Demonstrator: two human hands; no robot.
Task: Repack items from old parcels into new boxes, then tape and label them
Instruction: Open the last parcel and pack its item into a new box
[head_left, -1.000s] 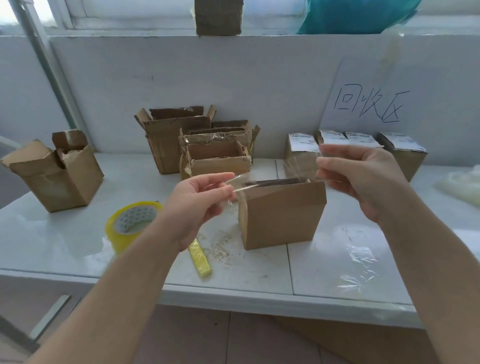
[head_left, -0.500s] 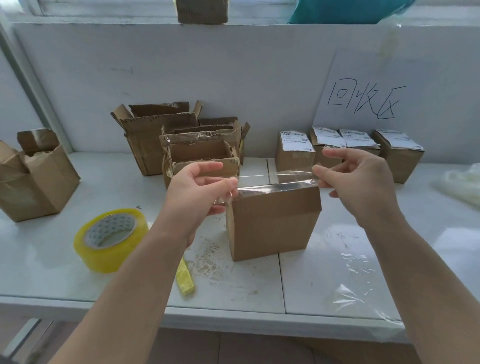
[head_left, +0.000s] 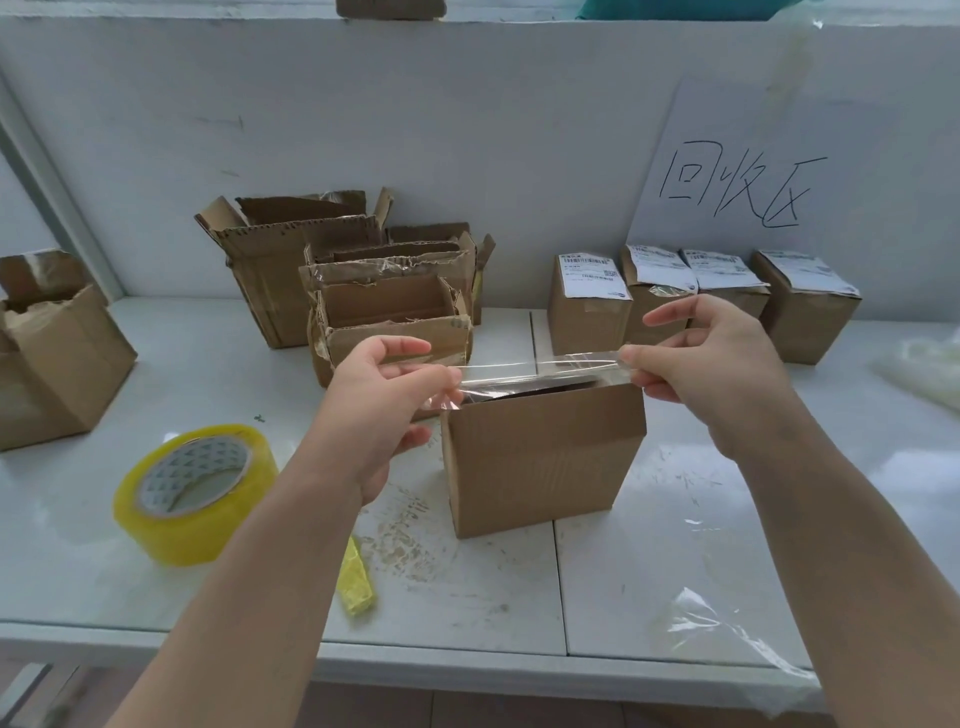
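Tape (head_left: 540, 364) that looks thin, floppy and sticky is stretched just over the box (head_left: 543, 452) on the surface (head_left: 649, 571), its ends pinched in the grip of the left hand (head_left: 384, 405) and right hand (head_left: 711, 364), likely the best places to hold it.

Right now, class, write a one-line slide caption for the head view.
Left hand and right hand pinch a clear tape strip taut above the cardboard box.

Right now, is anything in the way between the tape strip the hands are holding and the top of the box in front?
Nothing visible. The tape strip, pinched at its ends by the left hand and right hand, stretches just above the box top, with no object between. The tape roll sits off to the left.
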